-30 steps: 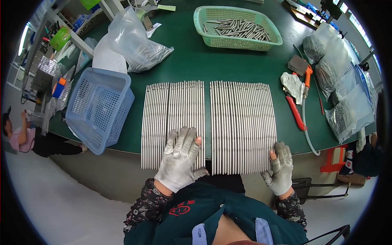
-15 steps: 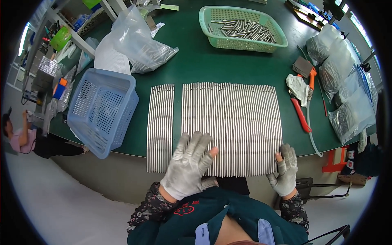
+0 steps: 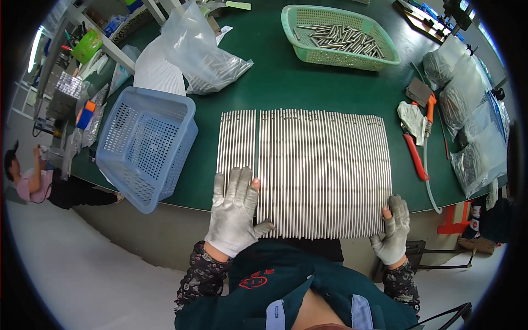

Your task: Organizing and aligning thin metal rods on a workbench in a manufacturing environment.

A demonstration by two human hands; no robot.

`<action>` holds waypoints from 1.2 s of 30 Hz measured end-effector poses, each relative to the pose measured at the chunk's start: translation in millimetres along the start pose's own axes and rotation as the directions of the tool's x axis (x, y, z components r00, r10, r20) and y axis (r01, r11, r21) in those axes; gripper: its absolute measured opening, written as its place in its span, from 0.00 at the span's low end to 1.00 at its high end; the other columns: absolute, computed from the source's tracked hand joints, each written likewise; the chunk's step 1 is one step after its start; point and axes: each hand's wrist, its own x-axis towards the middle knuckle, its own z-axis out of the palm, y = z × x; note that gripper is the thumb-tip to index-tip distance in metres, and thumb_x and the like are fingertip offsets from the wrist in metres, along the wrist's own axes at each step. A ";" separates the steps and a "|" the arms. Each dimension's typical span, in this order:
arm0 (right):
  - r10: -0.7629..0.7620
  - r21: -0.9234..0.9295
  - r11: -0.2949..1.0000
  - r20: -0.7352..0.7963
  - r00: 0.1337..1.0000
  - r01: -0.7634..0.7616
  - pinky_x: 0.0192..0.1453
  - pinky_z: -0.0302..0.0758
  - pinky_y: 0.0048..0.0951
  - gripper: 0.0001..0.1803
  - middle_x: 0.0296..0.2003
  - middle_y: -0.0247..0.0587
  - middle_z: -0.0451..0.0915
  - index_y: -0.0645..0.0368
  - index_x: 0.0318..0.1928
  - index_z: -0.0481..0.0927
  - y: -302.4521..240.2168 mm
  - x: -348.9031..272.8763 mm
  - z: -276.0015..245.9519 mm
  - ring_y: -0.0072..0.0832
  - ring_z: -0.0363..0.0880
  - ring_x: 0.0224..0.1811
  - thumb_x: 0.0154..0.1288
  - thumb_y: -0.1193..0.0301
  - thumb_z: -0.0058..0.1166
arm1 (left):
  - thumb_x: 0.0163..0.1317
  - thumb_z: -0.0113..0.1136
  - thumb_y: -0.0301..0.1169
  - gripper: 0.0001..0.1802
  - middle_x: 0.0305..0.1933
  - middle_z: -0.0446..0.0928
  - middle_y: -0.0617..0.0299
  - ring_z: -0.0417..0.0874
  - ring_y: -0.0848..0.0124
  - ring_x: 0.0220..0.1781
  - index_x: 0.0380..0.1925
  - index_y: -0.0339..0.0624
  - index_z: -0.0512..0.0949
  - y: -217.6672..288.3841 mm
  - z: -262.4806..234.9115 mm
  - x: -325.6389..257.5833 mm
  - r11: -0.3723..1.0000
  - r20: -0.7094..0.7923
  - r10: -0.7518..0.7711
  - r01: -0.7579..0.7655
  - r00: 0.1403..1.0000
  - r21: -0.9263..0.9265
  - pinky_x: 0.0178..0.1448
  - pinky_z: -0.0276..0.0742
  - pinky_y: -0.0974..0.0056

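A broad row of thin metal rods (image 3: 324,170) lies side by side on the green table, their near ends reaching past its front edge. Left of it, across a thin gap, is a narrower group of rods (image 3: 236,137). My left hand (image 3: 234,212), in a grey-white glove with a bare fingertip, rests flat with its fingers stretched over the near part of the narrower group. At the right side of the broad row, my right hand (image 3: 393,228), gloved alike, lies with fingers extended against the outermost rods near the table edge.
A blue perforated basket (image 3: 187,143) stands at left, beside a clear bag of metal parts (image 3: 212,71). At the back, a green basket (image 3: 396,55) holds short metal pins. Right are a red-handled tool (image 3: 415,157), an orange air gun (image 3: 430,107) and several filled bags (image 3: 478,165).
My left hand has moved left from the broad row onto the narrower group. The gap between the two groups has narrowed. My right hand stays at the right side. The view has shifted slightly.
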 end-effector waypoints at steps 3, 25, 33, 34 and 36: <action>0.003 -0.010 1.000 -0.014 1.000 -0.003 0.68 0.56 0.58 0.34 0.64 0.56 0.63 0.47 0.69 0.59 0.2 0.1 0.5 0.55 0.61 0.66 0.66 0.48 0.42 | 0.39 0.69 0.55 0.56 0.70 0.57 0.46 0.51 0.50 0.74 0.66 0.38 0.59 12.3 -0.9 5.1 0.984 0.029 0.107 -0.101 0.994 -0.146 0.75 0.37 0.39; 0.001 -0.010 1.000 -0.047 0.999 -0.001 0.69 0.57 0.56 0.36 0.63 0.55 0.64 0.49 0.68 0.60 -3.7 1.8 -0.5 0.54 0.62 0.66 0.58 0.59 0.49 | 0.45 0.56 0.67 0.57 0.67 0.61 0.43 0.59 0.45 0.70 0.65 0.34 0.57 20.9 6.7 9.2 0.970 -0.003 0.221 -0.220 0.975 -0.107 0.72 0.44 0.36; 0.001 -0.010 1.000 -0.063 0.998 -0.002 0.69 0.57 0.56 0.34 0.63 0.54 0.65 0.50 0.67 0.62 -3.5 4.4 1.7 0.53 0.63 0.66 0.61 0.57 0.47 | 0.32 0.69 0.60 0.55 0.68 0.61 0.49 0.57 0.52 0.72 0.56 0.30 0.70 24.2 1.8 10.7 0.968 -0.001 0.195 -0.193 0.981 -0.158 0.74 0.43 0.37; -0.004 -0.014 1.000 -0.069 0.998 0.004 0.69 0.57 0.56 0.33 0.63 0.54 0.65 0.50 0.67 0.62 -2.0 4.9 2.7 0.53 0.63 0.66 0.60 0.57 0.48 | 0.32 0.69 0.60 0.55 0.68 0.61 0.49 0.57 0.52 0.72 0.56 0.30 0.70 24.3 -0.9 12.2 0.968 0.003 0.197 -0.194 0.980 -0.160 0.74 0.43 0.37; -0.001 -0.019 1.000 -0.072 0.997 -0.001 0.69 0.57 0.56 0.33 0.63 0.54 0.65 0.51 0.67 0.63 -2.0 3.9 1.3 0.52 0.63 0.66 0.60 0.57 0.48 | 0.28 0.71 0.60 0.57 0.68 0.61 0.47 0.57 0.51 0.72 0.56 0.28 0.69 25.8 -7.6 14.7 0.965 0.053 0.215 -0.204 0.975 -0.166 0.73 0.44 0.36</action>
